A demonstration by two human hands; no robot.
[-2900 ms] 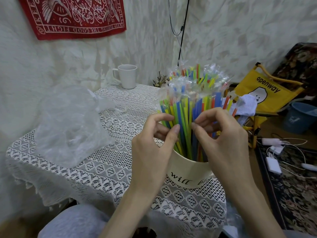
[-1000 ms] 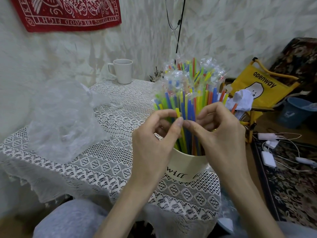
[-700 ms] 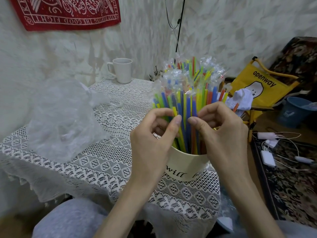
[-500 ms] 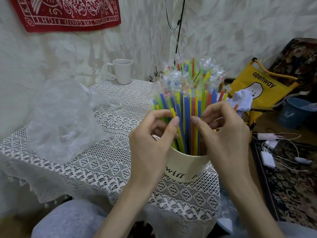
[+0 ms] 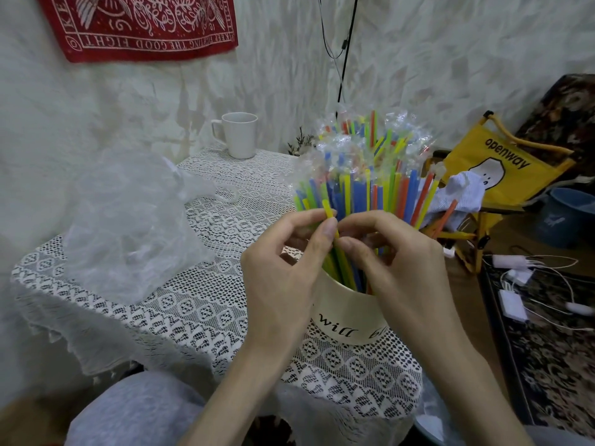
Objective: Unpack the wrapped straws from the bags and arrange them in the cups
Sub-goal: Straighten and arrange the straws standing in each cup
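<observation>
A cream cup point(image 5: 349, 320) with black script stands near the table's front right edge, packed with several wrapped straws point(image 5: 370, 175) in blue, yellow, green and red. My left hand point(image 5: 283, 268) pinches a yellow straw point(image 5: 329, 211) between thumb and fingers at the front of the bunch. My right hand point(image 5: 396, 268) curls its fingers round the straws just right of it, thumb tip close to my left thumb. A white mug point(image 5: 240, 134) stands at the table's far edge. An empty clear plastic bag point(image 5: 128, 226) lies crumpled on the left.
A white lace cloth point(image 5: 199, 304) covers the small table against the wall. A yellow folding chair point(image 5: 502, 169) with a cloth on it stands to the right, with a blue bucket point(image 5: 566, 217) and chargers with cables point(image 5: 521, 284) on the carpet.
My hands have kept working through the bunch; my left hand has drawn a yellow straw up to the front, and my right fingers have closed in lower among the straws.
</observation>
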